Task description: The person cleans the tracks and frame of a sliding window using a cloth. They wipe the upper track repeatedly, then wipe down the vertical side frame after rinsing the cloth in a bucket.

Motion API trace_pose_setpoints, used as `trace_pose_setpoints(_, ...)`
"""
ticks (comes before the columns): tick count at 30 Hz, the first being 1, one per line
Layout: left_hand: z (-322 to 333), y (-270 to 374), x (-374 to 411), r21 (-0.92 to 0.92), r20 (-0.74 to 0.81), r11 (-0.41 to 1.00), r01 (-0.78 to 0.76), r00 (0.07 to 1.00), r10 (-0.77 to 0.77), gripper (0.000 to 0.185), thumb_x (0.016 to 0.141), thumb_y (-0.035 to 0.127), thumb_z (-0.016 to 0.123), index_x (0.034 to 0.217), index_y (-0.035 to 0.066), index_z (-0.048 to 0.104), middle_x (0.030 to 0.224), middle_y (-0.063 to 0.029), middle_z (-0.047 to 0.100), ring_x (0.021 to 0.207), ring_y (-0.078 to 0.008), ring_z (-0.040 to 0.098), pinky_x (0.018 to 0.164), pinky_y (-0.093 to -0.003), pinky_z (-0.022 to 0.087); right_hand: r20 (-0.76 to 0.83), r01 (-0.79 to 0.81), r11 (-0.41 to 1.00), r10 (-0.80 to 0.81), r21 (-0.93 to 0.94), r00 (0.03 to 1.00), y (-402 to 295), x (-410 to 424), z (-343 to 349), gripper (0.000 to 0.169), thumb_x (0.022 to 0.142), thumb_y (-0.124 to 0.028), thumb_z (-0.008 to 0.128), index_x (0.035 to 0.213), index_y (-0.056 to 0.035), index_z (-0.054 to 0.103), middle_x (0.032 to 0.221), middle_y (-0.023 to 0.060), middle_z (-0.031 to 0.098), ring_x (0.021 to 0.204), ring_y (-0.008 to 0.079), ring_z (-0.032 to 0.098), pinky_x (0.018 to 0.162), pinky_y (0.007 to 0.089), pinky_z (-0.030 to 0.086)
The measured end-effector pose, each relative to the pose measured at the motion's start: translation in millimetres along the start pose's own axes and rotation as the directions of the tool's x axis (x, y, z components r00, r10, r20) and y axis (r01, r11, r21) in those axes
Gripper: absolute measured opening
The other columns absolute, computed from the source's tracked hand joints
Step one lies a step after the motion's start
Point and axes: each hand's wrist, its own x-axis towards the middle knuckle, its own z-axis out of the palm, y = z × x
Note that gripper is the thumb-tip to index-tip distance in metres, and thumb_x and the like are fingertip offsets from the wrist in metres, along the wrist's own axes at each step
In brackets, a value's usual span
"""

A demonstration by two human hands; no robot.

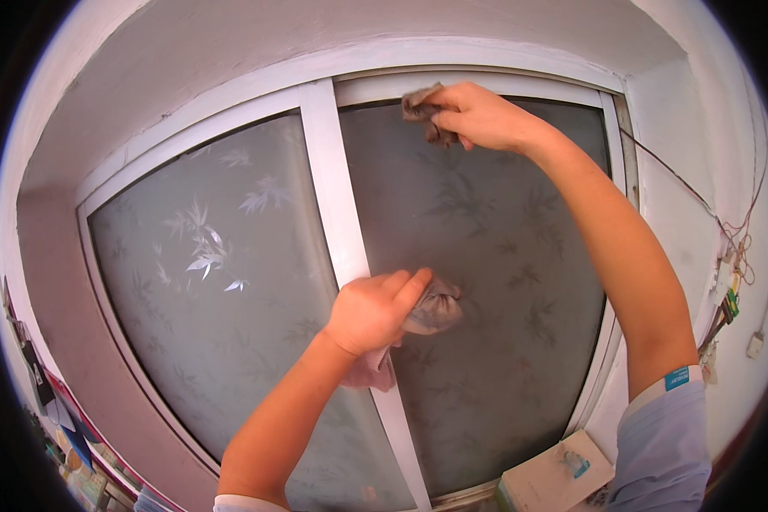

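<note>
A sliding window fills the view, its two panes of frosted glass patterned with leaves. My right hand point(480, 116) is raised to the top of the right pane point(505, 256) and grips a brown, crumpled cloth point(422, 105) against the upper rail of the white frame point(384, 89). Lower down, my left hand point(374, 310) clutches a pinkish-grey cloth point(434, 308) in front of the white middle stile point(333, 185). Part of that cloth hangs below the fist. Whether it touches the glass I cannot tell. To the left is the other pane point(230, 358).
A white box point(557, 477) stands at the lower right by the sill. Cables point(675, 173) run along the right wall to a bundle of wires point(736, 237). Several household items point(83, 473) crowd the lower left edge of view.
</note>
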Motion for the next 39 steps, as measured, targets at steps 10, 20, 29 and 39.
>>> trace_pose_setpoints(10,-8.9,3.7,4.4,-0.04,0.042,0.999,-0.001,0.999,0.003,0.081,0.039,0.017,0.076,0.117,0.012,0.057,0.079,-0.0008,0.056,0.065,-0.0197,0.06,0.054,-0.0324,0.048,0.446,-0.344,0.882,0.461,-0.321,0.767,8.9,-29.7,-28.2,0.013,0.079,-0.01,0.06,0.083,-0.0028,0.07,0.065,0.0017,0.059,0.055,0.0099,0.052,0.052,0.0297,0.044)
trace_pose_setpoints(20,-0.3,1.4,1.0,-0.014,-0.007,1.0,0.002,1.0,-0.002,0.084,0.034,0.017,0.077,0.115,0.012,0.058,0.08,-0.0003,0.057,0.066,-0.0196,0.06,0.055,-0.0321,0.048,0.434,-0.241,0.949,0.308,-0.204,0.847,25.3,-47.0,-20.9,0.019,0.08,-0.003,0.057,0.094,-0.004,0.07,0.081,0.0072,0.068,0.075,0.0195,0.062,0.07,0.0319,0.049)
trace_pose_setpoints(29,-2.1,2.3,1.9,-0.04,0.003,0.999,0.008,1.0,-0.008,0.082,0.035,0.017,0.076,0.116,0.012,0.058,0.079,-0.0002,0.057,0.066,-0.0194,0.06,0.053,-0.032,0.048,-0.151,-0.346,0.821,0.312,-0.454,0.938,49.9,-57.5,-24.4,0.025,0.083,-0.005,0.049,0.101,-0.0017,0.064,0.084,0.0115,0.067,0.081,0.0197,0.065,0.067,0.0314,0.051)
trace_pose_setpoints(39,0.9,-0.5,-0.6,-0.042,-0.004,0.999,-0.017,1.0,0.017,0.088,0.034,0.017,0.077,0.119,0.012,0.055,0.082,-0.0004,0.057,0.067,-0.0194,0.061,0.054,-0.032,0.049,-0.285,0.04,0.537,0.382,0.843,0.879,57.8,-44.3,-17.2,0.033,0.088,0.0,0.05,0.12,0.0064,0.044,0.107,0.0172,0.058,0.094,0.0255,0.063,0.091,0.0383,0.054)
